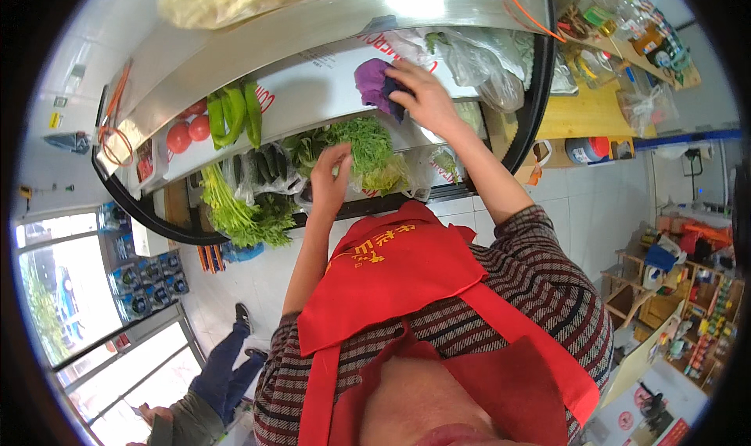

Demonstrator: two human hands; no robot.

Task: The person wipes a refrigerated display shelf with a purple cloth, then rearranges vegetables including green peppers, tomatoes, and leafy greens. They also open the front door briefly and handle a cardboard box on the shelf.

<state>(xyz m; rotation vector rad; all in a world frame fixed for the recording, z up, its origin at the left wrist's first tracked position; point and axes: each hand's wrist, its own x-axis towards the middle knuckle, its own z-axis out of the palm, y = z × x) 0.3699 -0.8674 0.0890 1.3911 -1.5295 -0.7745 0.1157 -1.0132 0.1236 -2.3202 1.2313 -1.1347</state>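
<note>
My right hand [427,97] grips a bunched purple cloth [372,81] against the upper white shelf [299,91] of a vegetable display cabinet, its fingers over the cloth's dark side. Lower down, my left hand [330,177] is empty, thumb apart from loosely bent fingers. It hovers in front of leafy greens [365,144] on the lower shelf; whether it touches them I cannot tell. Long green peppers [234,114] and tomatoes [179,138] lie at the upper shelf's left part. Plastic-bagged vegetables [487,58] sit at its right end.
The cabinet's metal top edge [328,13] overhangs the shelf. Celery [234,211] sticks out at the lower left, beside bagged cucumbers [267,167]. Bottles stand on a wooden shelf [633,47] at right. Another person [205,387] stands at lower left.
</note>
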